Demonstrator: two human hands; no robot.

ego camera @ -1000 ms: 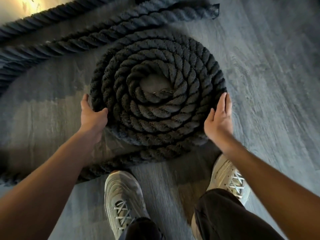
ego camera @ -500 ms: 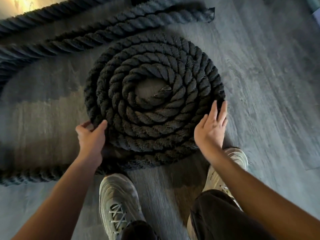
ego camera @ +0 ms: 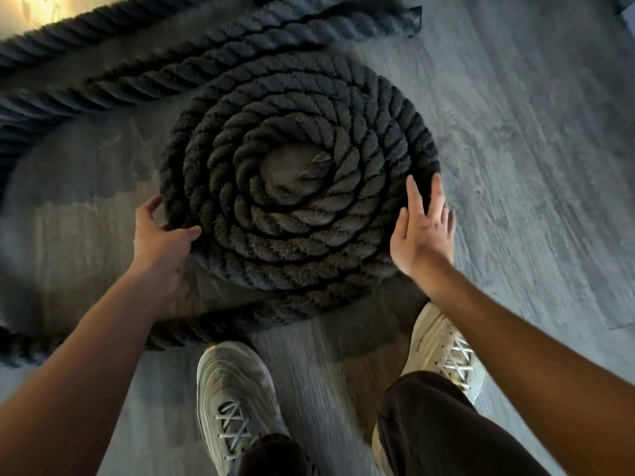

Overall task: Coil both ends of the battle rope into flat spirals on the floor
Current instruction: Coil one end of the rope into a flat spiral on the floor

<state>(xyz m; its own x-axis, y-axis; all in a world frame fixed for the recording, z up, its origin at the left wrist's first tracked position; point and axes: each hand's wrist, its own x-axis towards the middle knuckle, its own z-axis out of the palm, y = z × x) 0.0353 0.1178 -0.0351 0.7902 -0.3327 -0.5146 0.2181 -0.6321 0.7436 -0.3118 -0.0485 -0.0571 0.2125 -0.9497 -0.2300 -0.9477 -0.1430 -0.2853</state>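
Note:
A thick black battle rope lies wound into a flat spiral (ego camera: 299, 173) on the grey wood floor, its end tucked at the centre. My left hand (ego camera: 158, 235) cups the spiral's lower left rim, thumb and fingers around the outer turn. My right hand (ego camera: 421, 231) rests flat against the lower right rim, fingers spread and straight. The rope's outer turn (ego camera: 240, 321) trails off along the floor to the lower left, partly hidden under my left forearm.
Two more straight runs of the rope (ego camera: 206, 60) lie across the floor behind the spiral, one ending at a capped tip (ego camera: 409, 20) at top right. My two pale sneakers (ego camera: 233, 400) stand just in front of the coil. Bare floor (ego camera: 532, 166) spreads to the right.
The left hand has slid up along the spiral's left rim and taken a fresh grip. The right hand stays flat on the right rim. The coil has turned slightly.

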